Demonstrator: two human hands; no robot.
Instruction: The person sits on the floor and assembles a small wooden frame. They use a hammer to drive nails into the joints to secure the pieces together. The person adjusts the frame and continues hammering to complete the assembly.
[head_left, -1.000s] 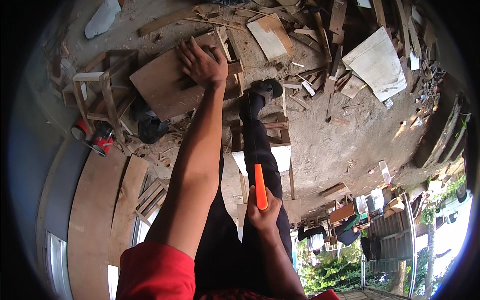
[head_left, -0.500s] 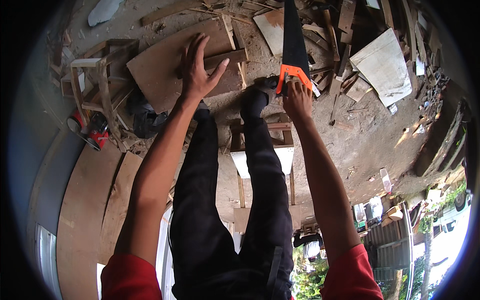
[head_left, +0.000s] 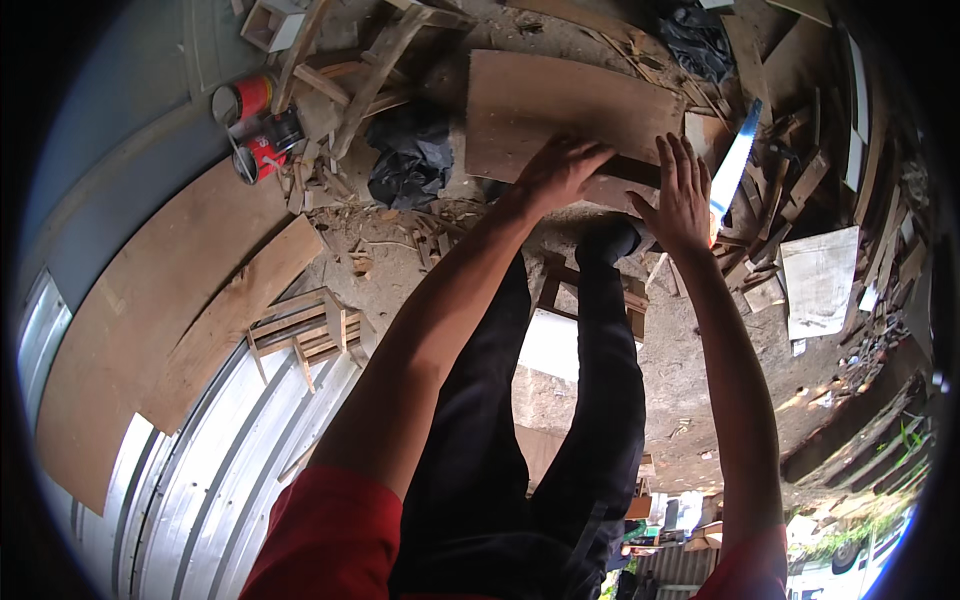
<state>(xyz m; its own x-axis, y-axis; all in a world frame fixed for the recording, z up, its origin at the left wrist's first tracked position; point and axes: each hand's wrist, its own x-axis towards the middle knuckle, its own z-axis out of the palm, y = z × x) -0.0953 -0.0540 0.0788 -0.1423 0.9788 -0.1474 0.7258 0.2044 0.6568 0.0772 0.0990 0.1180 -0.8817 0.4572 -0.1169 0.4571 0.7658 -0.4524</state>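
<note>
A brown plywood board (head_left: 560, 95) lies in front of my feet, with a dark wooden strip (head_left: 632, 170) along its near part. My left hand (head_left: 560, 175) is at the strip's left end, its fingers bent together over it; the thumb is hidden. My right hand (head_left: 685, 195) is at the strip's right end, fingers stretched out and thumb apart. Just right of that hand is a handsaw (head_left: 736, 168), its bright blade pointing away from me. Only a little of its orange handle shows beside the hand.
Wood offcuts and a white panel (head_left: 820, 283) lie at right. A black plastic bag (head_left: 410, 158), red cans (head_left: 258, 158) and a wooden frame (head_left: 372, 80) stand at left. Long boards (head_left: 165, 310) rest by corrugated metal sheets (head_left: 225, 480). A white-topped stool (head_left: 550, 345) shows between my legs.
My right hand has let go of the handsaw and moved to the wooden strip. My left hand has come down from flat on the board to the strip's left end. The view has swung left.
</note>
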